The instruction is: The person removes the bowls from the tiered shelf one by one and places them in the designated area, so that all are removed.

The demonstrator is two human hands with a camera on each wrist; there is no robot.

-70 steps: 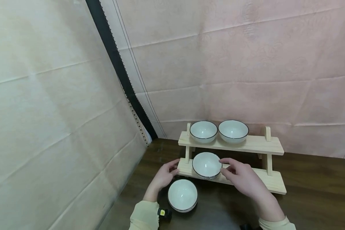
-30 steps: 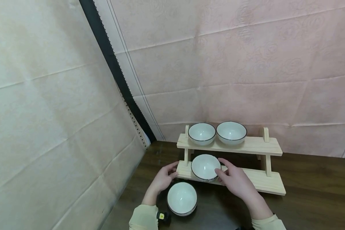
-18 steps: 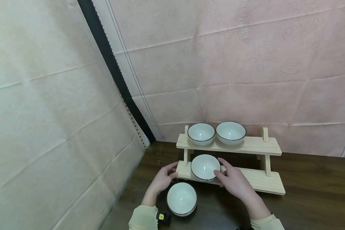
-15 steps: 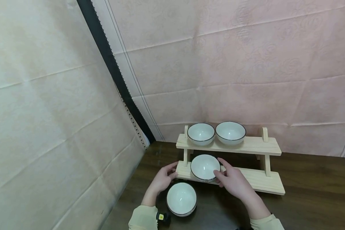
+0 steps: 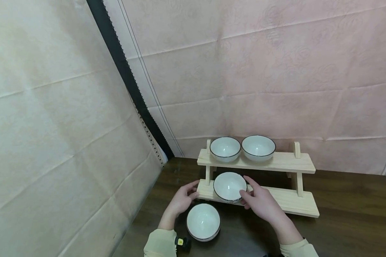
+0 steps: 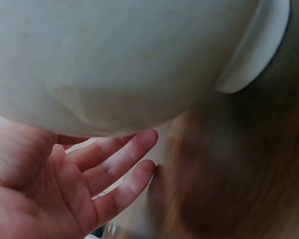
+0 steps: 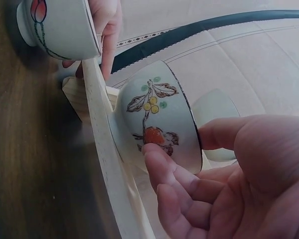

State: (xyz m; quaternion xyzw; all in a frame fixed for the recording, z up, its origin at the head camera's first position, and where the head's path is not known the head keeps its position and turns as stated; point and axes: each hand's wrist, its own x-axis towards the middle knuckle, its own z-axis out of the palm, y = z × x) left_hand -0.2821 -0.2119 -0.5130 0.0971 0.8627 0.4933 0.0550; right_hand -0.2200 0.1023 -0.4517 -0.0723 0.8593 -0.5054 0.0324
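A white bowl with a dark rim sits on the lower tier of a two-tier wooden rack, toward its left. My right hand pinches this bowl at its right side; in the right wrist view the thumb and fingers touch the wall, painted with a branch and orange fruit. At the lower tier's left end, my left hand holds the board between thumb and fingers. Bowls that look stacked stand on the table in front of it. Their pale underside hides part of the left hand in the left wrist view.
Two more white bowls, a left one and a right one, stand side by side on the upper tier. The rack rests on a dark wooden table. Cloth-covered walls rise behind and to the left.
Over the last two seconds my right hand has shifted slightly left and forward round the bowl, its thumb closer on the wall. The bowl and left hand look unmoved; the view shifted slightly.
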